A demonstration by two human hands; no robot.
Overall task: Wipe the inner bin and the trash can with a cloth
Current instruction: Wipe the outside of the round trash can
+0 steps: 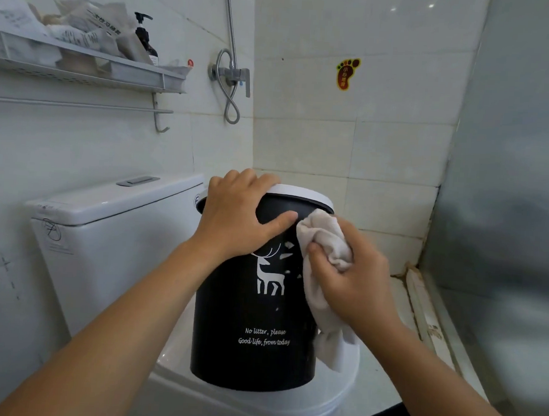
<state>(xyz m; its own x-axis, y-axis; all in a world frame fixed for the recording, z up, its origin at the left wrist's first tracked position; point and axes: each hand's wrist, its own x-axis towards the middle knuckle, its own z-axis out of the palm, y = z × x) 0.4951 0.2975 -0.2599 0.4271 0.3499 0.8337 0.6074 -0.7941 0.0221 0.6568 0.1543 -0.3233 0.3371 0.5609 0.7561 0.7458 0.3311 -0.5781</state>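
A: Trash can [253, 319]?
B: Upright on closed toilet lid [255, 402]. Left hand [234, 218] spread flat over rim.
A: Right hand [355, 277]?
B: Bunched around cloth [325, 243], pressed against can's side.

Both your bare forearms reach forward and up from the bottom corners, converging toward the middle. Your left hand [237, 215] lies palm down, fingers draped over an edge and thumb stretched out to the right. Your right hand [351, 276] is curled closed, fingers bunched, knuckles facing you, just beside the left thumb.
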